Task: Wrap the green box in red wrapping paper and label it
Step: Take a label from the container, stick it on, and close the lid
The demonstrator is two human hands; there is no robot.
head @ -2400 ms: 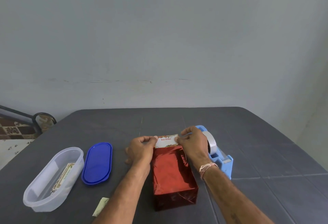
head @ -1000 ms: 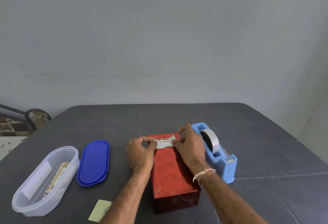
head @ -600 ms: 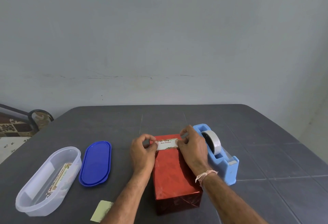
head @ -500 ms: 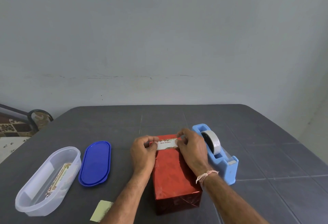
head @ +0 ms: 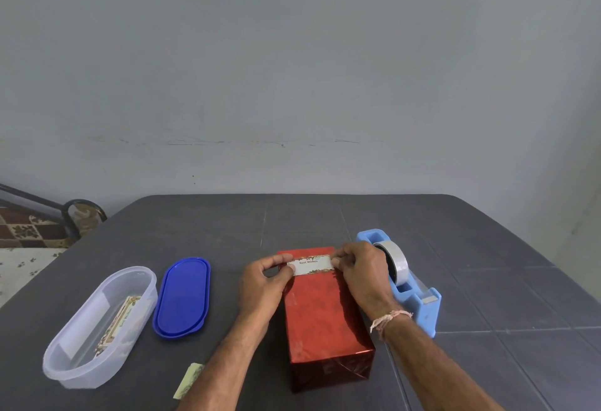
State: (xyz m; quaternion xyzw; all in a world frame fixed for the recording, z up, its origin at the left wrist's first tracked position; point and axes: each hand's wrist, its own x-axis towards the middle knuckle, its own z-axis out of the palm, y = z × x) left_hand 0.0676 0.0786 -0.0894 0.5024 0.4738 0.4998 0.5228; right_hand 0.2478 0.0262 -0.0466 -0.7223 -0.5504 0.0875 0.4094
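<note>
Red-wrapped box (head: 325,316) lies lengthwise on the dark grey table (head: 487,280), centre-front, long axis running away from the person, shiny paper fully covering it, near end face showing folded seams. White label (head: 311,265) with red "Best Wishes" print and a decorated border sits across the far end of the box top, flat or nearly flat on the paper; can't tell if it is stuck down. Left hand (head: 263,283) pinches the label's left end between thumb and forefinger, other fingers curled, hand just off the box's left edge. Right hand (head: 361,272) pinches the label's right end with thumb and fingertips, palm over the box's right far corner; a pale thread band on that wrist. Light blue tape dispenser (head: 406,283) with a roll of clear tape stands just beside the box on the right, partly behind the right hand. Blue oval lid (head: 182,296) lies flat to the left, well apart from the box. Clear oval container (head: 97,326) further left, open, with more printed labels inside. Small pale yellow paper slip (head: 188,379) on the table near the front edge, beside the left forearm. Plain grey wall behind.
</note>
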